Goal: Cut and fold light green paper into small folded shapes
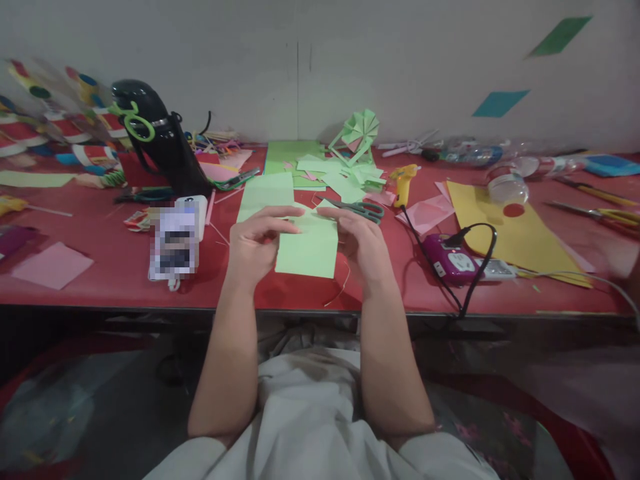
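Observation:
A light green sheet of paper [307,252] is held up over the front of the red table, between my two hands. My left hand [257,241] grips its upper left side, index and middle fingers lying across the front. At the upper right corner my right hand [361,240] is closed on the same paper, its thumb hidden. Behind the paper lie dark-handled scissors [369,211] and a larger green sheet [270,189]. A thin string [345,283] rests near the table edge, below my right hand.
Green scraps [345,183] and a pleated green paper model [361,130] are at the back. A yellow glue gun [403,183] and purple power adapter [453,259] with cables stand right. Left are a phone [175,243] and black bottle [155,133]. Plastic bottles [505,180] lie right.

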Tool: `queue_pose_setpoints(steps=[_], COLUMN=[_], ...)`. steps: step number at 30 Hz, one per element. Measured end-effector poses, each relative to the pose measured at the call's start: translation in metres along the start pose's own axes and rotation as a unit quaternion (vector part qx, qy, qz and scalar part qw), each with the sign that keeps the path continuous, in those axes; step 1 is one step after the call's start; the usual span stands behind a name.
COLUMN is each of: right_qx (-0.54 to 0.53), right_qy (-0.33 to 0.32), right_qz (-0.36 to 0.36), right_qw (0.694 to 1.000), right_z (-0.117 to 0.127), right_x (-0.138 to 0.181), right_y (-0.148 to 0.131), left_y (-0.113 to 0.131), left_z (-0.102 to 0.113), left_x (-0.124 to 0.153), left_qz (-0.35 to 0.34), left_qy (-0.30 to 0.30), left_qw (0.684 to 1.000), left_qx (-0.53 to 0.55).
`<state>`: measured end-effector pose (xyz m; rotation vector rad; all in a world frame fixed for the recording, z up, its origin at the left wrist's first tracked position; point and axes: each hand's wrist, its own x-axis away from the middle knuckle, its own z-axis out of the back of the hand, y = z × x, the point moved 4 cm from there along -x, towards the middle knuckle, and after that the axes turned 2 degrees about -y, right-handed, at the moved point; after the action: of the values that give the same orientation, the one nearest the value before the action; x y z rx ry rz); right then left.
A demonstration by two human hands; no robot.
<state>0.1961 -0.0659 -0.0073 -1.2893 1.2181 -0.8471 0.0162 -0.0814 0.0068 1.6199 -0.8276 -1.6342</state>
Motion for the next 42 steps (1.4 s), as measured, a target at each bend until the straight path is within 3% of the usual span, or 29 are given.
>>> queue_pose_setpoints(steps=[4, 7, 10, 13, 17, 26, 34, 42], right_qx=[0.021, 0.023, 0.001, -0.009, -0.013, 0.010, 0.054, 0.117], right_qy=[0.039, 0.060, 0.079, 0.088, 0.079, 0.062, 0.049, 0.016], right_qz=[0.010, 0.023, 0.035, 0.033, 0.032, 0.059, 0.091, 0.171], right_qw=[0.999, 0.998, 0.996, 0.996, 0.996, 0.996, 0.993, 0.978], right_z=[-0.002, 0.000, 0.004, 0.007, 0.006, 0.004, 0.003, 0.000], right_x=[-0.001, -0.003, -0.005, -0.007, -0.007, -0.006, -0.007, -0.004], right_y=[0.000, 0.004, 0.009, 0.014, 0.015, 0.012, 0.013, 0.002], left_y=[0.003, -0.001, -0.009, -0.020, -0.031, -0.029, -0.032, -0.034], left_z=[-0.002, -0.002, -0.002, -0.004, -0.008, -0.013, -0.012, -0.011], left_x=[0.001, 0.001, 0.001, 0.001, 0.001, 0.004, 0.004, 0.002], left_qz=[-0.033, -0.017, 0.045, 0.142, 0.215, 0.194, 0.209, 0.220], left_qy=[-0.066, -0.084, -0.054, -0.012, 0.033, -0.003, 0.064, 0.075], left_qw=[0.995, 0.995, 0.997, 0.980, 0.967, 0.979, 0.975, 0.967], left_qx=[-0.074, -0.059, 0.037, 0.137, 0.131, 0.065, 0.029, 0.102])
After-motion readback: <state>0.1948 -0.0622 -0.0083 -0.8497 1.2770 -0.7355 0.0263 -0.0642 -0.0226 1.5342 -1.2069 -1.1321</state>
